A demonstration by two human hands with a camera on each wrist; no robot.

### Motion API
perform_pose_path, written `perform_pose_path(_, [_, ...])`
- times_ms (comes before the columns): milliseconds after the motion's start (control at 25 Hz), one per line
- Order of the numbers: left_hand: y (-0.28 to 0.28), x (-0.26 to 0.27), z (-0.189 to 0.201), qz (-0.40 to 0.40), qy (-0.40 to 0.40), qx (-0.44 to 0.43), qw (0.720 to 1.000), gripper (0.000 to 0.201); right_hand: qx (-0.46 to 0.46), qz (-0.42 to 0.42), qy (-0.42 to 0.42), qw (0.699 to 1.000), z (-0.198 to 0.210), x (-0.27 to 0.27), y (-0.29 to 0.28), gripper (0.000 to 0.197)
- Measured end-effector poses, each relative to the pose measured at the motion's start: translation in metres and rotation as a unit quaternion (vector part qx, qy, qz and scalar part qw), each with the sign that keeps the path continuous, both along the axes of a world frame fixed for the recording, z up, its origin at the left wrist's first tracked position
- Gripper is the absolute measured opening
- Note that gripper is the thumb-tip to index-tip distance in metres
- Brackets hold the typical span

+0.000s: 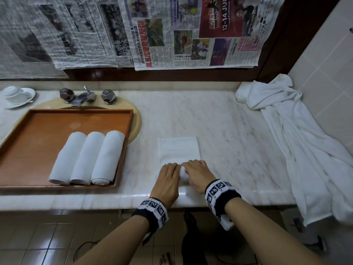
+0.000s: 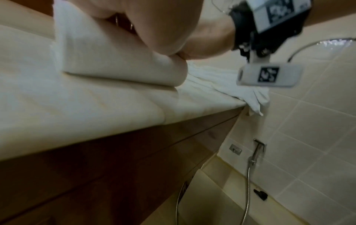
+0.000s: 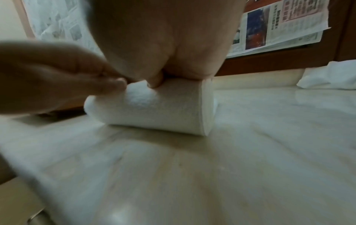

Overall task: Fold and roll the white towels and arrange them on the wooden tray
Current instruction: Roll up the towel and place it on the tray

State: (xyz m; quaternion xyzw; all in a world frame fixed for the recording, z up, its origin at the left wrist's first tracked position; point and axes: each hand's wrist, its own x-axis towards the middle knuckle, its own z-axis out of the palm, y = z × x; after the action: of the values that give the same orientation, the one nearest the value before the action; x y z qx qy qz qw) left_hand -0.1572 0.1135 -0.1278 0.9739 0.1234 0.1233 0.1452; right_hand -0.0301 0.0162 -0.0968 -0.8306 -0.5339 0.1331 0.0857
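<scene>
A wooden tray (image 1: 57, 127) sits on the left of the marble counter. Three rolled white towels (image 1: 87, 157) lie side by side in its near right part. In the middle of the counter lies a folded white towel (image 1: 178, 150), flat at its far end and rolled up at its near end (image 3: 154, 109). My left hand (image 1: 169, 176) and right hand (image 1: 197, 174) sit side by side on that roll with fingers curled over it. The right thumb (image 3: 157, 82) digs into the roll's top. The roll (image 2: 119, 60) shows beneath my left palm.
A large crumpled white towel (image 1: 298, 140) drapes over the counter's right end against the tiled wall. A faucet (image 1: 82, 97) and basin sit behind the tray, a cup and saucer (image 1: 16, 95) at far left. Newspaper (image 1: 172, 31) covers the wall behind.
</scene>
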Motion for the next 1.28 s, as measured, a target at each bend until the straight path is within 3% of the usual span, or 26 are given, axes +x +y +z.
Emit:
perform_pose_path(120, [0.004,0.008,0.001,0.004,0.026,-0.016,1.0,0.052,-0.024,-0.026,0.011,0.999,0.002,0.005,0.011,0.041])
perform_pose_path(240, [0.022,0.028,0.013,0.02,0.102,-0.034,0.994,0.041,0.044,-0.067,-0.061,0.995,-0.01,-0.018,0.001,0.049])
perform_pose_path(360, [0.037,0.048,0.025,0.009,0.178,-0.005,0.984,0.035,-0.017,-0.048,-0.091,0.995,-0.021,-0.04,-0.016,0.074])
perform_pose_path(480, [0.037,0.057,0.029,0.027,0.181,-0.006,0.983,0.033,-0.054,-0.039,-0.118,0.991,-0.021,-0.026,-0.01,0.073])
perform_pose_path(560, [0.032,0.052,0.03,0.045,0.123,0.014,0.991,0.037,-0.067,-0.026,-0.114,0.991,-0.018,-0.009,0.005,0.072])
perform_pose_path(680, [0.021,0.042,0.018,0.034,0.079,0.076,0.993,0.06,-0.057,-0.017,-0.102,0.993,-0.014,0.008,0.028,0.066])
perform_pose_path(800, [0.015,0.041,0.02,0.055,0.199,0.091,0.974,0.082,-0.07,-0.04,-0.115,0.99,0.002,0.019,0.043,0.049])
perform_pose_path(880, [0.02,0.051,0.02,0.059,0.273,0.118,0.953,0.088,-0.11,-0.015,-0.096,0.989,0.006,0.032,0.051,0.055])
perform_pose_path(960, [0.028,0.065,0.022,0.065,0.294,0.144,0.943,0.093,-0.15,0.007,-0.085,0.985,0.013,0.047,0.061,0.065])
perform_pose_path(1200, [0.062,0.103,0.03,0.06,0.304,0.106,0.945,0.079,-0.081,-0.014,-0.117,0.99,0.003,0.051,0.055,0.087])
perform_pose_path(1280, [0.068,0.112,0.029,0.06,0.312,0.097,0.943,0.077,-0.096,-0.001,-0.13,0.987,0.0,0.053,0.053,0.093])
